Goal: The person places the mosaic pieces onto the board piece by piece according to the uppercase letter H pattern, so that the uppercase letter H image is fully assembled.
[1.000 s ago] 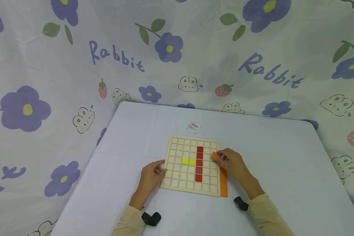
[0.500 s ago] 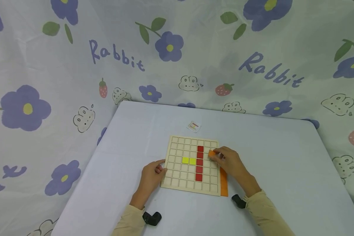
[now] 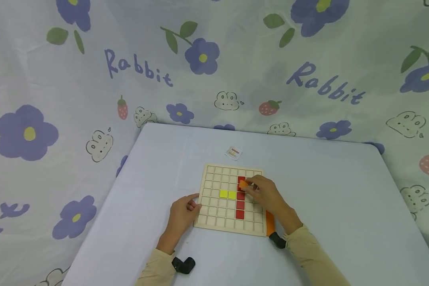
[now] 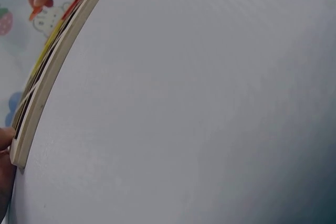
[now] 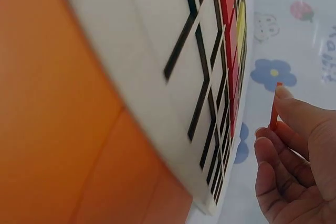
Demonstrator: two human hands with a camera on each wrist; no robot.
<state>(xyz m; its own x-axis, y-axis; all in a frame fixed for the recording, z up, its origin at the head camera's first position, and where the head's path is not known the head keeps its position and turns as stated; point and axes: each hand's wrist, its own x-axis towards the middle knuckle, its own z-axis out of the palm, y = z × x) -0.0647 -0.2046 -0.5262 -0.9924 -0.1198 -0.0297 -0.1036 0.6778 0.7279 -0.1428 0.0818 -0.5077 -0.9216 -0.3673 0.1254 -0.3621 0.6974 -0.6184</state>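
A square wooden grid board (image 3: 214,214) lies on the white table. My left hand (image 3: 182,214) holds its left edge, thumb and forefinger at the rim; the left wrist view shows the thumb (image 4: 5,137) by the board's corner. Between thumb and fingers, my right hand (image 3: 266,194) pinches a small orange square tile (image 3: 243,184). It is over the upper part of a column of red tiles (image 3: 240,205), partly covering them. The right wrist view shows this orange tile (image 5: 273,111) edge-on, apart from the board. Two yellow tiles (image 3: 227,194) sit in cells left of the red column.
More orange tiles (image 3: 270,223) line the board's right side, partly under my right forearm. Behind the board lies a small printed card (image 3: 233,152) with a coloured grid pattern. A patterned curtain (image 3: 200,99) hangs at the table's back edge.
My right hand has carried the orange tile leftward from the board's right edge to above the red column. The left hand stays at the left edge.
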